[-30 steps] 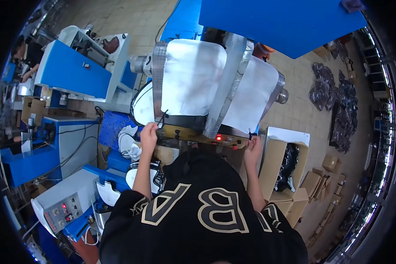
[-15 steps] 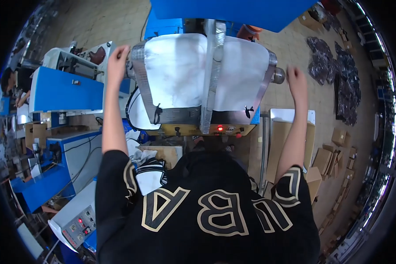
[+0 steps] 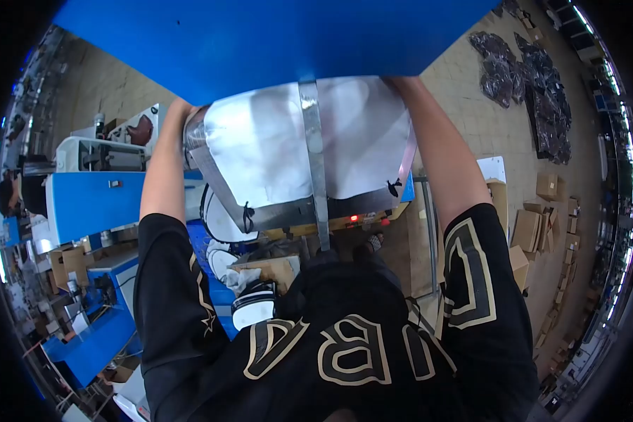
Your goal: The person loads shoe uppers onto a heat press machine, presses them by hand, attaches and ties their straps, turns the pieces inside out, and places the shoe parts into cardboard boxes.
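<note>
A machine with two white cloth-like covered pads, left pad (image 3: 257, 151) and right pad (image 3: 362, 137), stands before me. A metal strip (image 3: 314, 141) runs between them, and a black tied cord (image 3: 248, 216) hangs at the left pad's lower edge. My left hand (image 3: 181, 109) is at the far left corner of the machine, its fingers hidden behind the blue panel (image 3: 281, 46). At the far right corner is my right hand (image 3: 402, 83), its fingers also out of sight there. What either hand touches cannot be made out.
The blue panel overhangs the machine's far side. A red light (image 3: 354, 219) glows at its front. Left stands another blue machine (image 3: 91, 197); a white, black-edged piece (image 3: 253, 309) lies near my left side. Cardboard boxes (image 3: 531, 228) and dark plastic-wrapped bundles (image 3: 545, 105) sit on the right floor.
Both hands have moved forward from beside the machine's ends to its far corners, under the blue panel's edge. My view has leaned forward, so the panel fills more of the top.
</note>
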